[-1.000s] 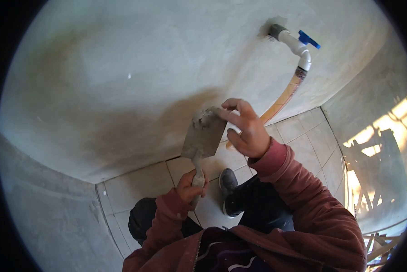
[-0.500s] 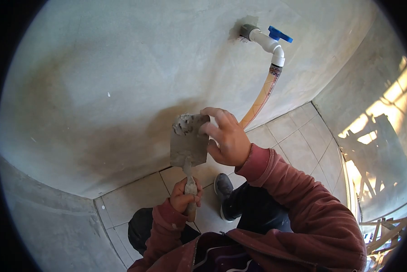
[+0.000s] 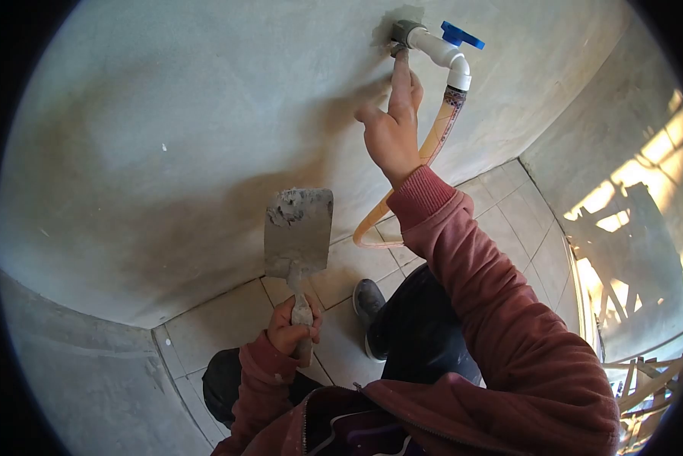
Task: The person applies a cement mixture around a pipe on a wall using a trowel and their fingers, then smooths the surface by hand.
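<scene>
My left hand (image 3: 291, 325) is wrapped round the handle of a flat, square-ended trowel (image 3: 302, 239), held blade up in front of the wall. A small lump of wet grey mortar (image 3: 286, 205) lies near the blade's far left corner. My right hand (image 3: 394, 140) reaches up to the wall, index finger stretched out and thumb apart. Its fingertip touches the underside of the mortar-covered pipe fitting (image 3: 407, 30) where the pipe leaves the wall; a dab of mortar shows there. A white pipe (image 3: 435, 49) with a blue valve handle (image 3: 463, 36) runs out from it.
A yellowish hose (image 3: 438, 133) hangs from the pipe's elbow and curls behind my right wrist. Smooth grey plastered walls (image 3: 204, 99) meet a tiled floor (image 3: 212, 319). My shoe (image 3: 369, 300) stands on the tiles. Wooden pieces (image 3: 649, 387) show at lower right.
My right hand has left the mortar on the trowel blade and moved up to the pipe fitting. The lump on the blade looks smaller. My left hand still grips the trowel.
</scene>
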Available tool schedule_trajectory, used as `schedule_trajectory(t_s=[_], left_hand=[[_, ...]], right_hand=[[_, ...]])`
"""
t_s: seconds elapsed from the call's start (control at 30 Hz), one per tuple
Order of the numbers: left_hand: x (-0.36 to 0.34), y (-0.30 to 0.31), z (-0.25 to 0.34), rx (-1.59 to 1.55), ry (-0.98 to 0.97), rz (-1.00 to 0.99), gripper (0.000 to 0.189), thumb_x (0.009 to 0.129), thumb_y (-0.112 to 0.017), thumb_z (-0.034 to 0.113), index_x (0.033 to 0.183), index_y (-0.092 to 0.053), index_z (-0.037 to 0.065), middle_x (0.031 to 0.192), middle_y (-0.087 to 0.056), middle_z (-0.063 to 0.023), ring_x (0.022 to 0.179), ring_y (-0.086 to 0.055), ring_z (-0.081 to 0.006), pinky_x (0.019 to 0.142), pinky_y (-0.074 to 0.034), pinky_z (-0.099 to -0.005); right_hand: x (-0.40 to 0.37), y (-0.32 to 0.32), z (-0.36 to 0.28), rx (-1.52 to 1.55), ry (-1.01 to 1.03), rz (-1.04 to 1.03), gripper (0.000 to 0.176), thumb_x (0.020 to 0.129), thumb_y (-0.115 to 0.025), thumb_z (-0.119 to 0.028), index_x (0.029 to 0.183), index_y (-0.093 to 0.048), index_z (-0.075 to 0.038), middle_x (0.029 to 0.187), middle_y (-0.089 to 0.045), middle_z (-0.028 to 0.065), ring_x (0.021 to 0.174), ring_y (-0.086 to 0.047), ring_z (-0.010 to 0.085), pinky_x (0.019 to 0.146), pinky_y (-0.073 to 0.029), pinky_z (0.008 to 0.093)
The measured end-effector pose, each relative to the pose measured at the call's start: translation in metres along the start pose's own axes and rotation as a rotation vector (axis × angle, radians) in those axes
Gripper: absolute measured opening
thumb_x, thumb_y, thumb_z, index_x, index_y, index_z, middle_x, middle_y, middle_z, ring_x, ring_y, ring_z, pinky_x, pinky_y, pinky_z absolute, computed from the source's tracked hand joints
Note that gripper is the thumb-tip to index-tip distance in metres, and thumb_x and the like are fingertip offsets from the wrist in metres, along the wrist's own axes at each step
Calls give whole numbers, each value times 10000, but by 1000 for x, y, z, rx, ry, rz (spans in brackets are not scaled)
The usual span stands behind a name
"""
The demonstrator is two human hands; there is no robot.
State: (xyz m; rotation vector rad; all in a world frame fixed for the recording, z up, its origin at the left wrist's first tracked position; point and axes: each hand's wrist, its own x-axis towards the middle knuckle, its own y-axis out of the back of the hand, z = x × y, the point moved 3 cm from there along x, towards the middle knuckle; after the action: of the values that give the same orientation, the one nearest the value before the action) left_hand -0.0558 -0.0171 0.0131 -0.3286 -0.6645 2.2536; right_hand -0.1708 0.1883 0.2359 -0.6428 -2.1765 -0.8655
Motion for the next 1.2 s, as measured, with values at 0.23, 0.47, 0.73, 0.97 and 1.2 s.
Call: schedule_trajectory(t_s=[0.23,0.47,0.73,0.97,1.2], left_hand=[[-1,3,0,-22,-2,53,286,592,-558,39,874,-515,54,651,-531,-53,561,-548,-163,532,-491,-290],[-2,5,-1,5,17,34,249,624,-540,31,870,-504,48,688,-523,-49,582,-526,-145,554,-464,-285],[-2,4,-2,33,13,13,246,628,-533,19,871,-507,48,687,-520,-41,583,-519,-132,552,-457,-274],[-1,6,-3,75,29,13,272,603,-560,37,870,-516,58,667,-534,-46,572,-533,-145,537,-490,-293],[-2,5,-4,39,13,-7,256,631,-542,-7,880,-504,39,688,-516,-42,580,-501,-122,538,-435,-261]], right_hand=[[6,-10,-1,-158,-116,44,899,669,-548,-96,1440,-91,-30,1362,-134,298,1247,-207,421,1053,-200,407],[6,-11,-3,-460,-9,55,874,658,-578,-125,1407,-151,13,1313,-185,339,1201,-232,474,1028,-176,506],[-1,4,-3,-276,133,20,869,658,-573,-84,1403,-135,14,1259,-281,319,1163,-320,417,1002,-180,488],[5,-5,-8,-586,118,84,849,666,-581,-98,1420,-191,-76,1183,-382,298,1096,-396,419,927,-307,500],[0,2,-3,-381,178,50,803,671,-580,-93,1380,-210,-11,1199,-362,289,1110,-382,409,938,-310,467]])
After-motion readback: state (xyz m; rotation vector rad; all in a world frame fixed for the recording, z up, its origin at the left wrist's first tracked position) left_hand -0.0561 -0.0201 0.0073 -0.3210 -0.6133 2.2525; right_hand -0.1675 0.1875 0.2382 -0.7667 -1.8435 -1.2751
